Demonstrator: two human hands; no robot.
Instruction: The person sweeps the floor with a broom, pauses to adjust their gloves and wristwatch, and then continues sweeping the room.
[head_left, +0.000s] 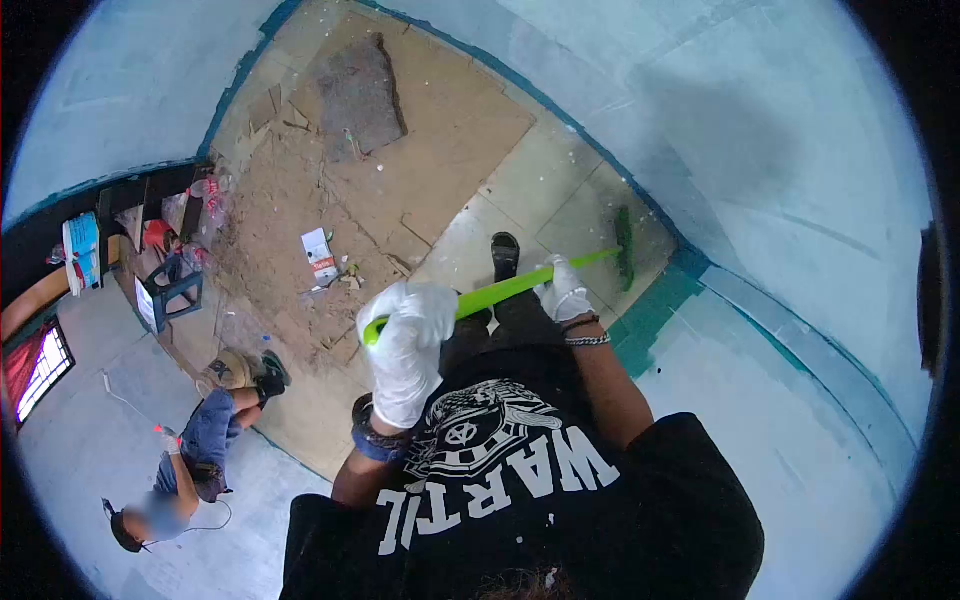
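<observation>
A long green broom (500,291) slants across the middle of the head view. My left hand (410,340), in a white glove, is closed around the top end of its handle. Farther down the handle, my right hand (565,288), also gloved in white, is wrapped round it. The dark green bristle head (625,248) is on the tiled floor near the right wall. My sandalled foot (506,257) shows between the two hands, beyond the handle.
Brown board covered in dirt and scraps (300,200) spreads over the floor, with a grey slab (362,95) and a white-and-red box (319,257) on it. A blue stool (175,293) stands left. Below it, another person (205,440) holds a red-handled roller.
</observation>
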